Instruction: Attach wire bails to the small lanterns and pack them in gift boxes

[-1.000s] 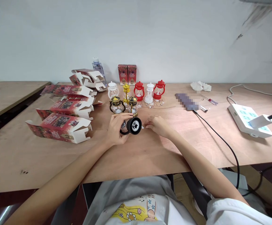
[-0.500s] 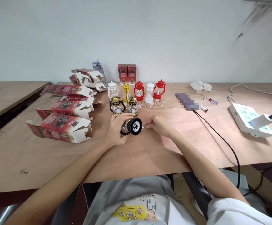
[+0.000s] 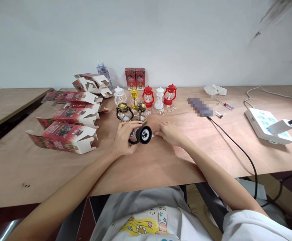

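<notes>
My left hand (image 3: 124, 137) is wrapped round a small black toy lantern (image 3: 142, 135) that lies on its side, its round base facing me. My right hand (image 3: 169, 132) rests on the wooden table (image 3: 146, 160) just right of the lantern, fingers curled and pinched near a tiny white piece (image 3: 153, 135) by the base. Whether the fingers grip that piece I cannot make out. Behind my hands stand two black-and-gold lanterns (image 3: 124, 112), a gold one (image 3: 134, 96), two white ones (image 3: 159, 99) and two red ones (image 3: 148, 97).
Several red and white open cartons (image 3: 62, 136) lie at the left. Two upright red boxes (image 3: 135, 78) and a water bottle (image 3: 102, 71) stand by the wall. A white power strip (image 3: 266, 126) with a plug, a black cable (image 3: 238, 150), a screwdriver (image 3: 225, 105) and crumpled tissue (image 3: 215, 89) lie at the right.
My right hand has shifted slightly toward the lantern's base. The view has tilted a little. My left hand keeps the lantern in the same place.
</notes>
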Demonstrator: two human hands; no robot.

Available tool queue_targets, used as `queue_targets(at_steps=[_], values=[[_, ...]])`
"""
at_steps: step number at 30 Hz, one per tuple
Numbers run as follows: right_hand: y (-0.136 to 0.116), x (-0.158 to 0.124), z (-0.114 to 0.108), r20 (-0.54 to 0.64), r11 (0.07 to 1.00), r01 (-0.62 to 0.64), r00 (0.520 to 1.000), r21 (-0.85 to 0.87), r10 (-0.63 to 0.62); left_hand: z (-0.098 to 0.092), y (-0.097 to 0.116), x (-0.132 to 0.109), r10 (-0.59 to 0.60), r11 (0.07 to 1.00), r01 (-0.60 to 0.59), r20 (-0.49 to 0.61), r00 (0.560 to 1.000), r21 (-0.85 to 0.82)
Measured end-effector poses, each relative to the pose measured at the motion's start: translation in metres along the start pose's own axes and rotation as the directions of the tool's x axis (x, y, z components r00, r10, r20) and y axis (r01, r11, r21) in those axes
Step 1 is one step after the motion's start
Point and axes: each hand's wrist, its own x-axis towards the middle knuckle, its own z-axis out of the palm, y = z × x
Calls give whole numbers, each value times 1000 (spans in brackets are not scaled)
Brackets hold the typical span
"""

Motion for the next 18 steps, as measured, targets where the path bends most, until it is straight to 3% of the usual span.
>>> queue_targets(at_steps=[2, 4, 6, 8, 13, 18], values=[[-6, -1, -3, -109, 999, 29, 994, 42, -24, 0, 0, 0, 15, 1000, -15, -11, 1000, -7], [-13, -4, -6, -327, 981, 129, 942, 144, -76, 0, 0, 1, 19, 1000, -19, -16, 1000, -2], [-21, -10, -8, -558, 930, 291, 821, 224, -122, 0, 0, 1, 20, 1000, -20, -14, 1000, 6], [-29, -16, -9, -679, 877, 431, 710, 211, -186, 1, 0, 0, 28, 1000, -28, -9, 1000, 7], [-39, -22, -7, -723, 819, 574, 565, 0, -396, 2, 0, -1, 41, 999, -41, 18, 999, -15], [-37, -19, -2, -700, 827, 544, 535, -144, -473, 2, 2, 0, 56, 998, -55, 34, 998, -25]])
